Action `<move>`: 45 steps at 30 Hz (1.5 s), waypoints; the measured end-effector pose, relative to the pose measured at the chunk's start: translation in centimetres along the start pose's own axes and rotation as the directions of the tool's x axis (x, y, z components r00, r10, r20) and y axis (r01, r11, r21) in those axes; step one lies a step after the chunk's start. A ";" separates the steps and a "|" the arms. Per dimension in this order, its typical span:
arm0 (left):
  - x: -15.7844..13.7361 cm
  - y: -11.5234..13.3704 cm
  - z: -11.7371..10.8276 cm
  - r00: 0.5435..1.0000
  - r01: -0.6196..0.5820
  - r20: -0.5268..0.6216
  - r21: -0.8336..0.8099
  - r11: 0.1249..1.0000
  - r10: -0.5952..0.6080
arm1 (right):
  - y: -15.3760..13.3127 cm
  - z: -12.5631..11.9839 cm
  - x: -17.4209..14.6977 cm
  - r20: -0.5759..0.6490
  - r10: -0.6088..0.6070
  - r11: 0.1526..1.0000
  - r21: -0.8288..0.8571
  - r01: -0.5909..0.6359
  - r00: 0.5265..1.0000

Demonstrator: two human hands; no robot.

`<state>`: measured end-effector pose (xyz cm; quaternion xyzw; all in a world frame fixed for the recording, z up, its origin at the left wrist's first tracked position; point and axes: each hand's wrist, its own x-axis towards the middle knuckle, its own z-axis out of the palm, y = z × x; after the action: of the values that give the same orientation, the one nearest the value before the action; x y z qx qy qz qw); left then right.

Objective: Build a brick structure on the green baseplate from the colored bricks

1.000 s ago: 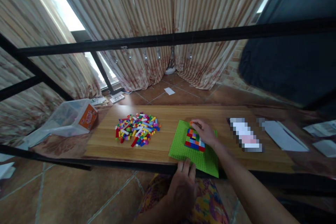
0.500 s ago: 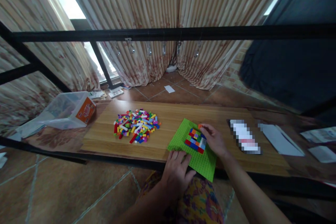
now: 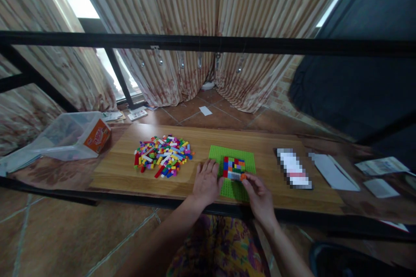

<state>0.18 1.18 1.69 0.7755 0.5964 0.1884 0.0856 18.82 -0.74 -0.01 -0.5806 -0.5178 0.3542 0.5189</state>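
Note:
A green baseplate lies on the wooden table in front of me. On it stands a block of joined toy bricks in red, blue, orange, purple and white. My right hand pinches a small orange brick at the near right corner of that block; whether it is pressed down I cannot tell. My left hand rests at the baseplate's left edge, fingers stretched out, with nothing in it. A heap of loose bricks of many colours lies further left.
A clear plastic box with an orange label stands at the far left. Right of the baseplate lies a phone-like object with a blurred face. Papers are further right. A black metal rail runs across behind the table.
The baseplate has turned and now lies nearly square to the table. My right hand has moved with the orange brick from the block's far side to its near corner. My left hand has shifted left.

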 end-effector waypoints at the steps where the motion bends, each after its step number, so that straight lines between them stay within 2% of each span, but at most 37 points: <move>1: 0.0 -0.1 0.2 1.000 -0.008 -0.011 -0.003 1.000 0.008 | -0.1 0.0 -0.1 -0.002 0.005 1.000 0.007 -0.005 1.000; 4: -0.4 -0.2 0.4 0.999 -0.022 -0.042 0.000 1.000 0.021 | -0.3 0.0 1.3 -0.004 0.007 1.000 0.000 -0.007 1.000; 10: -0.5 -0.3 0.2 0.998 -0.038 -0.043 -0.005 0.999 0.037 | -1.2 1.4 6.3 0.144 -0.154 0.969 -0.170 0.178 0.978; 13: -0.5 -0.3 0.3 0.999 -0.031 -0.044 -0.013 0.999 0.030 | -1.1 2.4 7.4 0.192 -0.179 0.943 -0.247 0.224 0.965; 20: -0.5 -0.4 0.3 0.999 -0.033 -0.041 -0.033 0.999 0.031 | -0.2 2.5 8.2 0.289 -0.190 0.886 -0.361 0.291 0.938; 25: -0.5 -0.3 0.2 0.998 -0.036 -0.045 -0.036 0.999 0.035 | -0.5 2.1 8.5 0.366 -0.200 0.864 -0.371 0.340 0.909; 32: -0.6 -0.4 0.2 0.998 -0.041 -0.052 -0.052 0.998 0.039 | -1.0 3.1 7.7 0.209 -0.193 0.813 -0.513 0.276 0.959; 38: -0.5 -0.3 0.2 0.998 -0.037 -0.055 -0.057 0.998 0.034 | -1.0 3.0 8.7 0.336 -0.226 0.819 -0.443 0.365 0.914; 45: -0.6 -0.3 0.2 0.998 -0.035 -0.047 -0.053 0.998 0.032 | -1.4 2.8 9.9 0.418 -0.171 0.821 -0.440 0.363 0.892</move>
<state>-0.16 0.71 1.23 0.7783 0.5800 0.2234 0.0895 17.97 9.35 2.01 -0.5414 -0.7558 0.2279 0.2893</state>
